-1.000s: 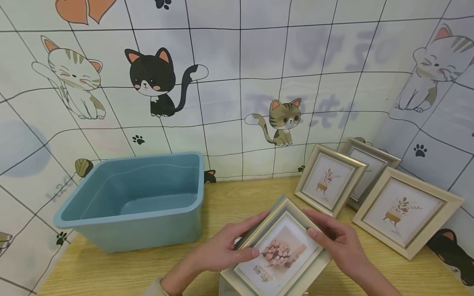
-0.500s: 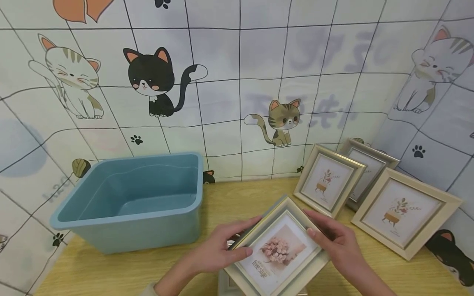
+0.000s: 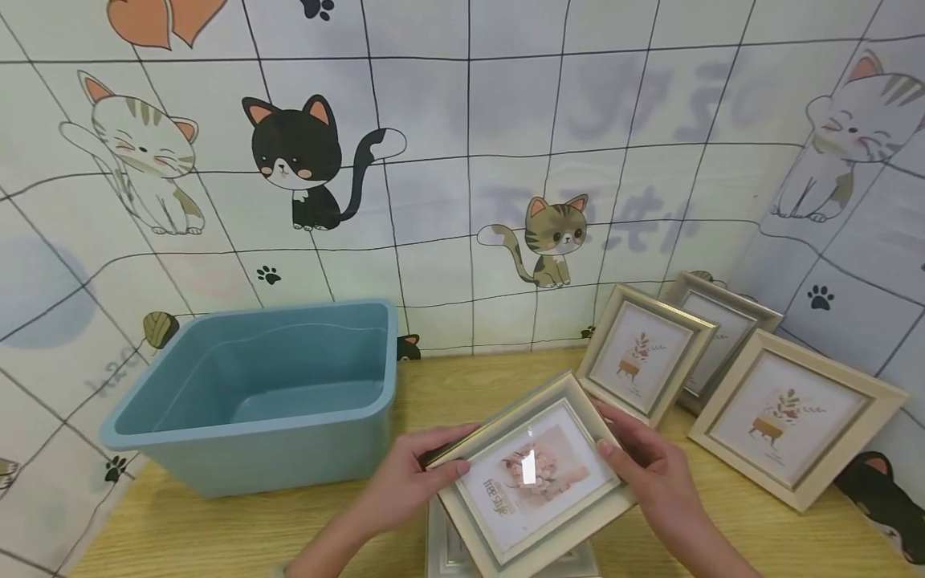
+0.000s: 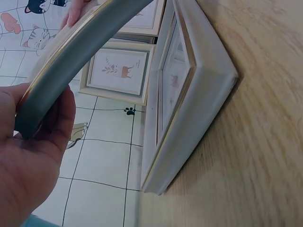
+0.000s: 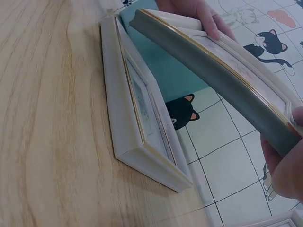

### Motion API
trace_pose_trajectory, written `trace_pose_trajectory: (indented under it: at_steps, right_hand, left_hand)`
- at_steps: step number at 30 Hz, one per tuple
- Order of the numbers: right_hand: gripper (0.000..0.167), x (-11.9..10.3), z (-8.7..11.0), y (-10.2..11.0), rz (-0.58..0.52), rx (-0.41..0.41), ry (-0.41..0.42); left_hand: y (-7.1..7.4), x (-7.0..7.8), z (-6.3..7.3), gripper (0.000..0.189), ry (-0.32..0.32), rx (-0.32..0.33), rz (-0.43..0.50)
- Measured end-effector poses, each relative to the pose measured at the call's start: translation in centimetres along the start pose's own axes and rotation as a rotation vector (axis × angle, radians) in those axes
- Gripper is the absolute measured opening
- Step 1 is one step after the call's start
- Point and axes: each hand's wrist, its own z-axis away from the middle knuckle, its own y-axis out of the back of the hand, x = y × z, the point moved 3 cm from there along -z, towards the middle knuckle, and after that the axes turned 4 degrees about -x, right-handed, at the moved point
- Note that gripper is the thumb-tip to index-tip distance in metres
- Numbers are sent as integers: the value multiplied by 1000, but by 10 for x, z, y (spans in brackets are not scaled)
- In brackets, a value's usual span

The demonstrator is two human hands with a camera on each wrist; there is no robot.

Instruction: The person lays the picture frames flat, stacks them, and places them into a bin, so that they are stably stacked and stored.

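Note:
Both hands hold a cream picture frame (image 3: 535,478) with grey-green sides, tilted above the table; its picture shows pink flowers and "free style" lettering. My left hand (image 3: 405,480) grips its left corner, thumb on the front and fingers beneath. On the opposite side my right hand (image 3: 654,474) pinches the edge, thumb on the front border. Below it, another cream picture frame (image 3: 444,546) lies on the table, mostly covered in the head view. The right wrist view shows this lower frame (image 5: 137,101) lying face up, apart from the held one.
A blue plastic tub (image 3: 253,449) stands on the wooden table (image 3: 462,381) at the left. Three picture frames lean at the back right: a gold-edged one (image 3: 643,353), one behind it (image 3: 723,321) and a wider cream one (image 3: 795,417). A cat-patterned wall covering (image 3: 433,193) rises behind.
The held picture frame has turned clockwise, and its upper corner has shifted slightly right. My left hand has moved left with its corner. The lower frame shows more.

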Motion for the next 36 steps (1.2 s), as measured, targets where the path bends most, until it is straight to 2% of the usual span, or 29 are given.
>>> trace_pose_trajectory:
  at_steps: [4,7,12,16,22,28,36]
  right_hand:
    - [46,1,1,-4,71,-35,-13]
    - [49,3,2,-6,101,-67,-80]
    - [55,10,7,-2,142,-132,-184]
    - [59,19,14,0,79,-245,-223]
    - [65,30,24,-3,61,-351,-306]
    - [74,36,29,-5,77,-391,-382]
    - [79,46,33,-7,117,-448,-338]
  left_hand:
    - [7,-2,1,43,42,52,18]
    - [11,-8,1,40,75,127,28]
    - [14,-16,1,33,118,269,-44]
    - [14,-21,1,30,160,326,-84]
    - [13,-29,-1,25,212,385,-152]
    - [9,-40,1,24,211,379,-205]
    - [3,-54,1,22,197,410,-245]
